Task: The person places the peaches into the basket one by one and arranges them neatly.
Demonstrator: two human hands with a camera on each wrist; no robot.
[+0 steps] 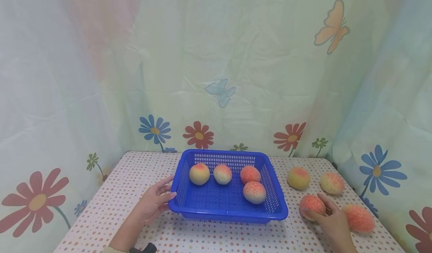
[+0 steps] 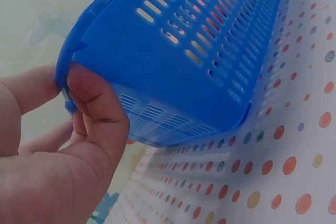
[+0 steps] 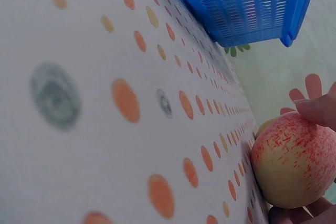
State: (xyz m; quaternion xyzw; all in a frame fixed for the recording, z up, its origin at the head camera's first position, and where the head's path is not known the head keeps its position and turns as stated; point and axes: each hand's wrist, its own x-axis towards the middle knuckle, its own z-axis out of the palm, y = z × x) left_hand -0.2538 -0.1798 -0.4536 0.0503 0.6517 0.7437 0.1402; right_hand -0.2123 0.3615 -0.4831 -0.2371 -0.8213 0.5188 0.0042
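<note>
A blue plastic basket (image 1: pixel 229 216) with slotted walls stands mid-table, holding several peaches, among them a yellowish one (image 1: pixel 199 174) at the left and a speckled one (image 1: pixel 254 192) at the front right. My left hand (image 1: pixel 156 200) grips the basket's left rim, thumb and fingers pinching its edge, as the left wrist view also shows on the rim (image 2: pixel 64 56). To the right of the basket, my right hand (image 1: pixel 332 219) holds a red-speckled peach (image 1: pixel 312 207) between thumb and fingers. In the right wrist view this peach (image 3: pixel 295 161) is at or very near the tabletop.
Beyond the right hand lie a yellow peach (image 1: pixel 299 178), a pale speckled peach (image 1: pixel 332 183) and a larger red one (image 1: pixel 359 218) beside the wrist. A dotted cloth (image 1: pixel 111 193) covers the table. Flowered curtains (image 1: pixel 236 58) hang behind it and at both sides.
</note>
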